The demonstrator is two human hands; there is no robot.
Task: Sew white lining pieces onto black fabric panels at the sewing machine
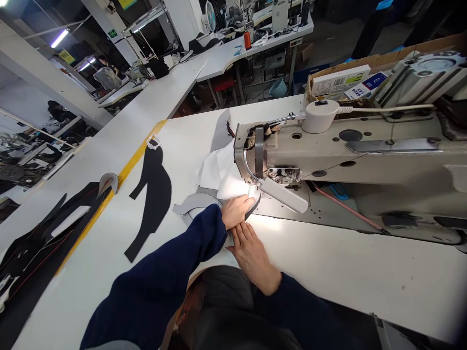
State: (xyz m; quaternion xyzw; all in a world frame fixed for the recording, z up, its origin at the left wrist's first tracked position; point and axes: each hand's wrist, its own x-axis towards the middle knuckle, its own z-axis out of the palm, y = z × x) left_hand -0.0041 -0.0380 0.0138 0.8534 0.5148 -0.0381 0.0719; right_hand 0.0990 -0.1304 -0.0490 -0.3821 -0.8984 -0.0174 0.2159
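Note:
Under the head of an industrial sewing machine (350, 150) lies a grey and white fabric piece (200, 200), lit by a small lamp (282, 194). My left hand (237, 212) is close to the needle area, its fingers bent and pressed together on the fabric's edge. Just below it, my right hand (254, 253) lies flat with outstretched fingers, touching the side of my left hand. A dark edge of the fabric shows beside my left fingertips. The needle itself is hidden behind the lamp and machine head.
A black cut fabric piece (155, 199) lies left on the white table (328, 262). Yellow tape (134, 155) runs along the table, with more dark pieces (47, 238) beyond it. A cardboard box (397, 53) stands behind the machine. Another person (105, 68) sits far back.

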